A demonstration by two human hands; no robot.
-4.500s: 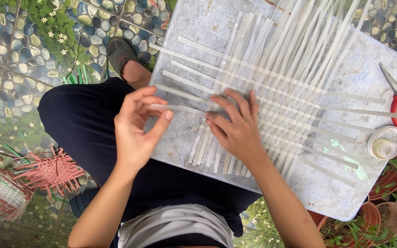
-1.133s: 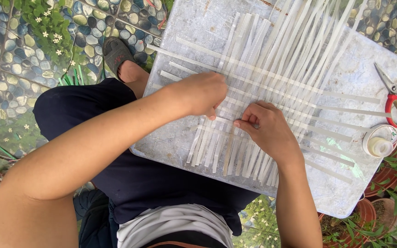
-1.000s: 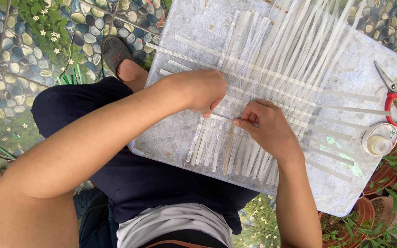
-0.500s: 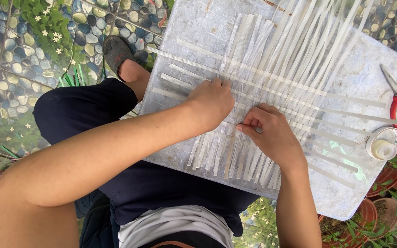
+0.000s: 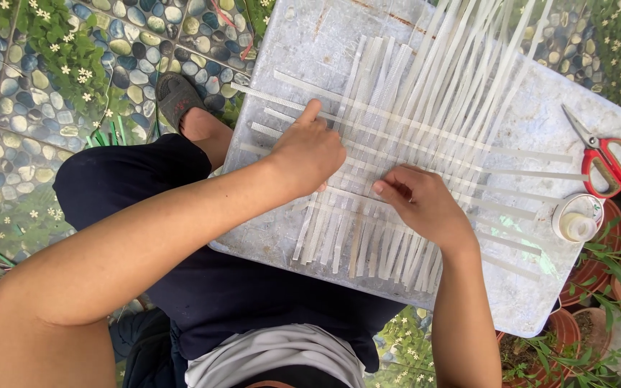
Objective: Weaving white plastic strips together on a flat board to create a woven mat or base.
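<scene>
White weaving strips are being pressed flat on the grey board: long ones running toward its far edge, crosswise ones toward its sides. The left hand, forefinger extended, and the right hand, fingers spread, are being laid open on them.

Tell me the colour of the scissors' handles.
Red, on the scissors at the board's right edge; the head view shows it.
</scene>
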